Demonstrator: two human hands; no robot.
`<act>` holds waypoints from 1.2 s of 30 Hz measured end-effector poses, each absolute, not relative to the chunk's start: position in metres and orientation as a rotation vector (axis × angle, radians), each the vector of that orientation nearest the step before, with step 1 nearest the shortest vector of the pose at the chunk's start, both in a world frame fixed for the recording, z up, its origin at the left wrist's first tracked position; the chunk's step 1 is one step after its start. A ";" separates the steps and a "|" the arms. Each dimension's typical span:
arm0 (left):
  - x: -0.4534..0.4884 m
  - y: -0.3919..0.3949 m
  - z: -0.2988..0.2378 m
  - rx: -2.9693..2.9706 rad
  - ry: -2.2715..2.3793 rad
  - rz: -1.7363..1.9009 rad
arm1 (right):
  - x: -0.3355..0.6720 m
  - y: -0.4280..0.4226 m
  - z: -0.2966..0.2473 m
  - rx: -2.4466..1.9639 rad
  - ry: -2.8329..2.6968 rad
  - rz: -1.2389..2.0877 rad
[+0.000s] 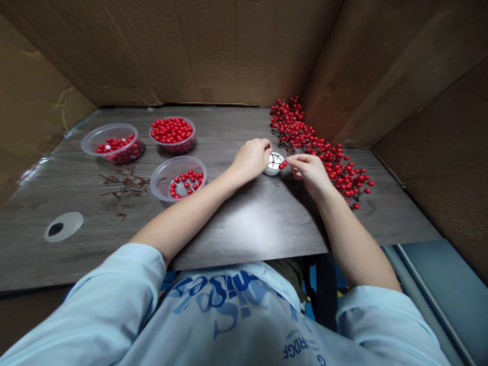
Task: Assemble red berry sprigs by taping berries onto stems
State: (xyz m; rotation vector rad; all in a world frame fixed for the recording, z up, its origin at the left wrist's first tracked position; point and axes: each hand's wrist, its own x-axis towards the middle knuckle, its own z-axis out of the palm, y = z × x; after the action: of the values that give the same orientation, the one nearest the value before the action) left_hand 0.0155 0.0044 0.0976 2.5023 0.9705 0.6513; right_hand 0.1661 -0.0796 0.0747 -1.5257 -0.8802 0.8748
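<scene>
- Hands, middle of the bench: the left hand (249,161) is curled, its fingers bent toward a small round white object (273,170). The knuckles hide most of the fingers, so I cannot tell whether they grip it or only rest against it.
- That white object sits just past the left hand, partly covered, with thin dark lines across its top. It is too small and shadowed to tell what it is.
- The right hand (310,173) has thumb and forefinger pinched on a short sprig of glossy red berries (282,164), right beside the white object; the other fingers fold under, out of sight.
- A long branch of red berries on thin dark stems (305,133) runs from the far edge toward the right edge, just past the right hand. Its stems are tangled and hard to follow.
- Toward the left edge stand a round clear plastic tub of red berries (112,143), a second (172,135) near the far edge, and a third, holding fewer berries (178,179), nearer the hands.
- Bare brown stems (124,183) lie near the first tub; a round pale cable grommet (63,226) sits by the near left corner.
- Brown cardboard walls (244,51) rise behind; a light blue printed T-shirt (224,315) is cut off below.
</scene>
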 end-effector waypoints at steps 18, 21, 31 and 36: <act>0.013 0.004 0.104 2.480 0.918 0.660 | 0.161 -0.084 0.075 -1.493 -0.886 0.981; 0.013 0.004 0.104 2.479 0.898 0.672 | 0.162 -0.083 0.076 -1.497 -0.883 0.955; 0.015 0.007 0.093 2.574 0.933 0.622 | 0.168 -0.076 0.071 -1.571 -0.916 0.802; 0.018 0.004 0.088 2.640 0.957 0.568 | 0.166 -0.070 0.068 -1.647 -0.948 0.728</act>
State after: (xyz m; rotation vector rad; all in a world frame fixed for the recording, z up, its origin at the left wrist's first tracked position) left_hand 0.0182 0.0041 0.0877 2.6405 0.9570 0.5682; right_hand 0.1663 -0.0703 0.0684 -1.6474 -0.9480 0.7277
